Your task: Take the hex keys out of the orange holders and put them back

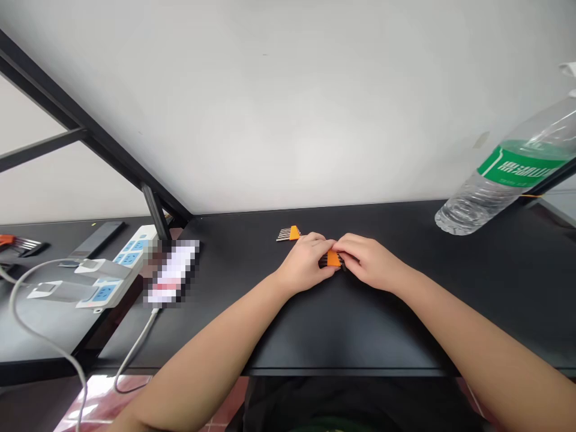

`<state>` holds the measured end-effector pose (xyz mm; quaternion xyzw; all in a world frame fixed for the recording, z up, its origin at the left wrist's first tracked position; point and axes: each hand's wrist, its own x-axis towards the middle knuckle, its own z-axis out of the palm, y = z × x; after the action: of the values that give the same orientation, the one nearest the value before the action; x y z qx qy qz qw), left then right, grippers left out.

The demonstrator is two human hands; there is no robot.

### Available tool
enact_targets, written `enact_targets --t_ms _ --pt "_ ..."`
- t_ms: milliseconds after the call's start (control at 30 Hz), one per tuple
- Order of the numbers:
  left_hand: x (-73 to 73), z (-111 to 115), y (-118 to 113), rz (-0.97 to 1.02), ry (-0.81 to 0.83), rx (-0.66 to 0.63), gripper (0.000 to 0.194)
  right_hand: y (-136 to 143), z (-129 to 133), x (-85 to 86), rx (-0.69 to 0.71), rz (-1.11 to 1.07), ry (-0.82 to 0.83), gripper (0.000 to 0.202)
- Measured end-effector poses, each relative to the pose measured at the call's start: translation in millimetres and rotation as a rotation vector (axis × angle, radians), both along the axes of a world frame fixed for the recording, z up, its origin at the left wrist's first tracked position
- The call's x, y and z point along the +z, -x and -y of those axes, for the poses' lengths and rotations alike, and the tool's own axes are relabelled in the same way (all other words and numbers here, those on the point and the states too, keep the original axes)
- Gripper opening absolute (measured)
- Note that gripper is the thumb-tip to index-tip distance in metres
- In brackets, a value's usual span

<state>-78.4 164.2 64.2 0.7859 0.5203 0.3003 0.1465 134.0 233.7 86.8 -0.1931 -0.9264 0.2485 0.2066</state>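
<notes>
Near the middle of the black desk, an orange holder with dark, thin pieces in it (333,258) lies between my two hands. My left hand (307,261) is closed around its left side, fingers over the top and thumb below. On its right side, my right hand (365,258) has its fingers pinched at the edge, partly hiding the dark ends. A second orange holder (294,233), with several thin metallic pieces pointing left, rests on the desk just behind my left hand.
A large water bottle (508,168) with a green label stands at the right. On the left are a blurred phone (173,273) with a cable, a white power strip (119,270) with plugs, and a dark frame post (155,211). A pale wall (315,108) rises behind the desk (234,270).
</notes>
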Motion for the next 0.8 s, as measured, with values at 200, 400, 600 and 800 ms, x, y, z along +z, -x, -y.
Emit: enact_targets --t_ms 200,400,600,800 --pt "-1.2 -0.4 4.0 0.035 0.007 0.044 0.05 -6.5 -14.0 -1.8 -0.118 0.022 -0.031 0.017" --pt "-2.4 0.3 6.3 0.033 -0.003 0.051 0.053 -34.0 -45.8 -6.8 -0.409 0.289 -0.021 0.017" --pt "-1.6 0.3 5.9 0.032 0.016 0.042 0.052 -31.1 -49.1 -7.7 -0.393 0.439 0.128 0.013" --pt "-2.8 1.0 6.0 0.036 0.014 0.043 0.052 -26.0 -43.3 -9.3 -0.393 0.395 0.178 0.011"
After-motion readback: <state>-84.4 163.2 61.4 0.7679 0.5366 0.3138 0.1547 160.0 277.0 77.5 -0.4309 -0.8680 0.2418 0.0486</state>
